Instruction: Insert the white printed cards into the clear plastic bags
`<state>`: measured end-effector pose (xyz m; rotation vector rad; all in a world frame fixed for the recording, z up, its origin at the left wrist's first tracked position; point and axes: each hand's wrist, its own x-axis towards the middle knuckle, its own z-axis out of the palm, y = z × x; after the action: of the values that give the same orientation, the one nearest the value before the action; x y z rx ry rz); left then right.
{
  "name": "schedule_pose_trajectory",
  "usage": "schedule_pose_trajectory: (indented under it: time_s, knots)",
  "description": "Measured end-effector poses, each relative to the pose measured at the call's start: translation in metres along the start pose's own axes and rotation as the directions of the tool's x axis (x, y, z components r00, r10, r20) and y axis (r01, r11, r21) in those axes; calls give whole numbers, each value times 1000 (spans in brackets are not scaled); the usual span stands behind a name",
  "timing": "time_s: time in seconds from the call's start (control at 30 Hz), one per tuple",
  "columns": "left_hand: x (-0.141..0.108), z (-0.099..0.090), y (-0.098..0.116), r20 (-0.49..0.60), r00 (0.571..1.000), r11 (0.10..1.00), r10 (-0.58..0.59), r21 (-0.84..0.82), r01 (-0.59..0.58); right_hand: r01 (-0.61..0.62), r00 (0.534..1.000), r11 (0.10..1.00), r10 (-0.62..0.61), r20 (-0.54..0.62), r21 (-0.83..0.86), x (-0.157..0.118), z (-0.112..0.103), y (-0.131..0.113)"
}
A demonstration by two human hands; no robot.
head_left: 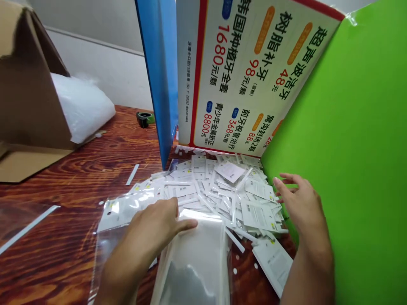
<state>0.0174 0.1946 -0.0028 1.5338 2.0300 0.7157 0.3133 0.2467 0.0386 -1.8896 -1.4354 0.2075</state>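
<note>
My left hand (151,231) is closed on the upper left corner of a stack of clear plastic bags (203,250). Its thumb lies across the top edge, while the other fingers are mostly hidden. Beyond the stack spreads a heap of white printed cards (259,214), some of them in clear sleeves. My right hand (299,207) hovers at the heap's right side, fingers apart and holding nothing. Below it, one white card (275,262) lies tilted, partly covered by my right forearm. Under my left arm is a flat clear bag with a white header (119,212).
A green panel (352,148) rises close on the right. Behind the heap stand a printed board (235,84) and a blue panel (155,84). At left are an open cardboard box (32,101), a white plastic bundle (84,103) and a tape roll (144,118). White strips (132,174) lie on the wooden table.
</note>
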Motion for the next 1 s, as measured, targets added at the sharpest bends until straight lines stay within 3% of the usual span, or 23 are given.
schedule_pose_trajectory:
  time_s: [0.17, 0.27, 0.33, 0.4, 0.5, 0.6, 0.67, 0.77, 0.9, 1.0]
  knots:
    - [6, 13, -14, 122, 991, 990, 52, 126, -67, 59, 993, 997, -63, 96, 49, -11, -16, -15]
    - [12, 10, -14, 194, 981, 961, 18, 269, -70, 75, 990, 997, -72, 124, -17, -25, -35, -28]
    - [13, 5, -13, 177, 983, 946, 55, 306, -108, 35, 991, 998, -26, 135, -60, -39, -48, -26]
    - [10, 0, -9, 125, 986, 934, 113, 326, -148, -48, 981, 992, 68, 182, -117, -56, -56, -9]
    - [4, -7, -1, 63, 985, 941, 161, 292, -173, -142, 919, 939, 243, 312, -314, -85, -55, 43]
    - [0, -8, 11, -20, 972, 962, 233, 149, -228, -166, 831, 831, 408, 379, -531, -107, -42, 102]
    - [-2, -7, 18, -102, 952, 958, 287, 27, -286, -164, 804, 828, 427, 414, -537, -115, -34, 127]
    - [-4, -4, 29, -191, 921, 927, 340, -97, -362, -167, 831, 842, 400, 386, -513, -122, -30, 138]
    - [-8, -5, 39, -191, 913, 906, 361, -159, -392, -189, 852, 781, 432, 296, -595, -133, -30, 127]
    - [-10, -9, 43, -226, 908, 885, 352, -237, -401, -139, 900, 761, 364, 239, -634, -142, -30, 122]
